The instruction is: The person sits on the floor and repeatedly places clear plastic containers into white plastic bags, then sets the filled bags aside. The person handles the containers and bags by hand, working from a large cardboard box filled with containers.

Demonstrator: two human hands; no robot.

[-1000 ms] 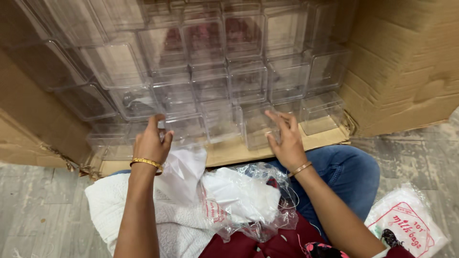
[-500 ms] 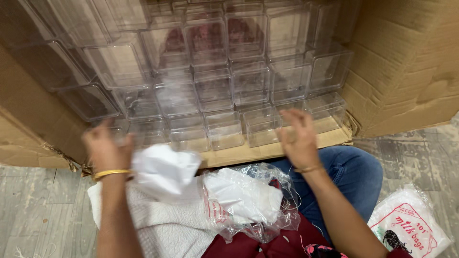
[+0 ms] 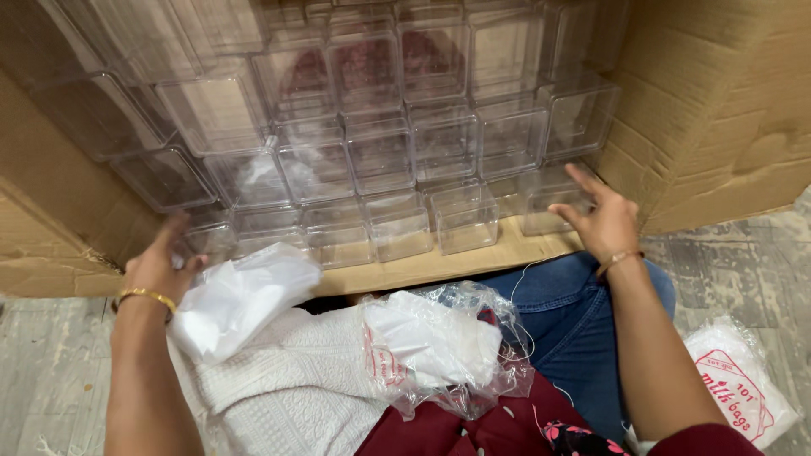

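Stacked clear boxes (image 3: 380, 152) fill the carton (image 3: 718, 110) wall to wall; only the bare cardboard flap (image 3: 439, 266) in front stays passable.

A large brown cardboard carton (image 3: 718, 110) lies open on its side, its flap just under the right hand's fingers (image 3: 583, 181). Near the left hand's fingers (image 3: 173, 232), below and to their right, lies a crumpled clear plastic bag (image 3: 448, 355) with red print. Well below the right fingers, on the floor, lies a whitish packet (image 3: 743, 384) with a red label.
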